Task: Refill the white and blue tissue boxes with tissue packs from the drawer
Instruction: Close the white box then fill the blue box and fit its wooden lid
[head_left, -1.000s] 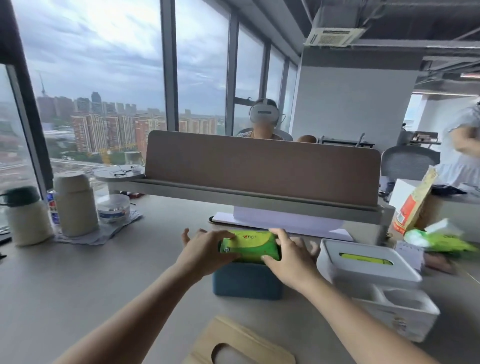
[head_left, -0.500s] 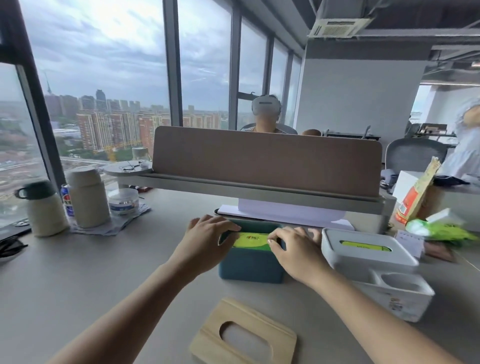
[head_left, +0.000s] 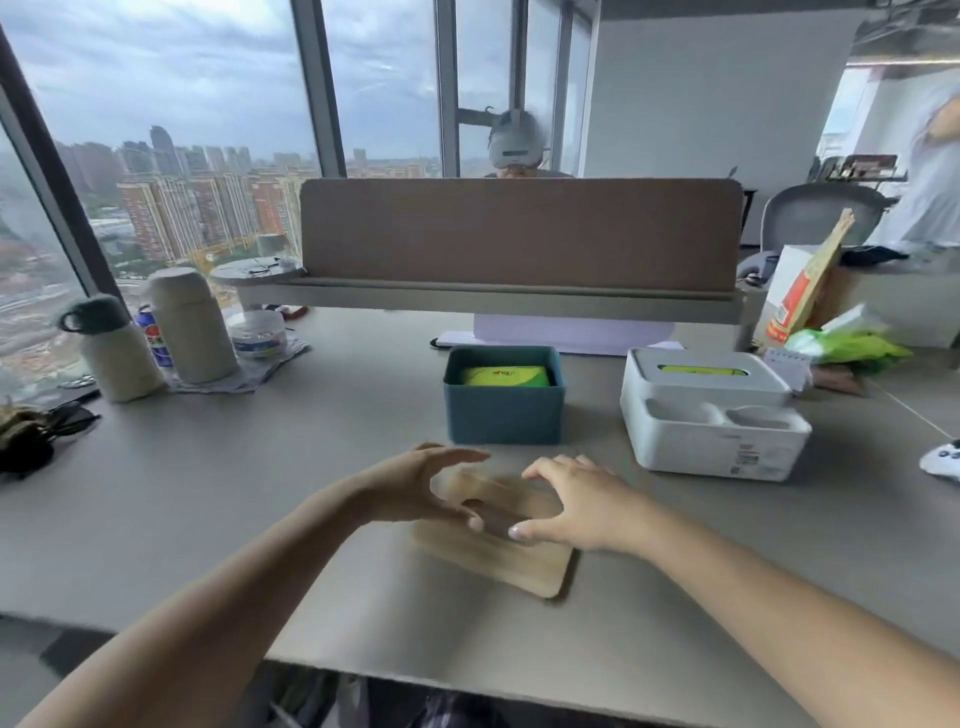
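The blue tissue box (head_left: 504, 410) stands open-topped on the bench (head_left: 260, 493), and serves as landmark for what follows. A green tissue pack (head_left: 505, 375) lies inside it, seated below the rim. To the right of the box, well apart, the white tissue box (head_left: 711, 415) has its lid on, with green showing through the slot. In front of the blue box lies a wooden lid (head_left: 498, 535), flat on the bench, with an oval opening near its middle. Both hands are over this lid. The left hand (head_left: 415, 491) is half open, fingers curved above the lid's left part; the right hand (head_left: 582, 501) is likewise half open, thumb low near the opening. The frame is blurred here, so it cannot be confirmed whether either hand has contact yet; neither is seen closed on anything. Judgement: the step in hand is fitting the lid to the blue box. The lid appears stiff, light and smooth-faced; it is best taken by its two short edges, thumbs below and fingers above, and kept level. The pack beneath is soft and will yield if the lid presses on it.
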